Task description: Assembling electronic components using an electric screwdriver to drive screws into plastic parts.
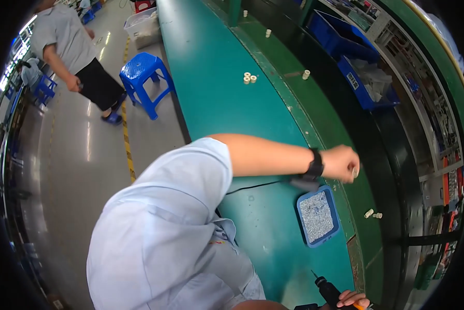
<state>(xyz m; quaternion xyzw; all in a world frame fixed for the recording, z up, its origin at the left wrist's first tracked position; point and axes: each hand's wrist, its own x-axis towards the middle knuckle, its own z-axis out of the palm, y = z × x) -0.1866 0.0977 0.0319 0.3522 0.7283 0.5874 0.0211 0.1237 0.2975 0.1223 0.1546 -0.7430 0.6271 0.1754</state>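
Note:
My left hand (340, 164), with a black band at the wrist, reaches over the green strip beyond the blue tray. Its fingers are curled closed, with a small pale spot at their tips; what they hold, if anything, is too small to name. Under that wrist, a shallow blue tray (336, 219) full of tiny silvery pieces sits on the green table (263, 227). At the lower edge my right hand (352, 299) grips a black electric screwdriver (327, 290), its thin bit angled up and left. Near the tray lie a few small cream-coloured cylinders (369, 213).
More cream cylinders (250, 78) stand farther up the table, others (306, 75) on the strip beside it. Blue bins (366, 85) stand beyond the strip. A blue stool (142, 67) and a walking person (69, 46) are on the left. A black cable (255, 186) crosses the table.

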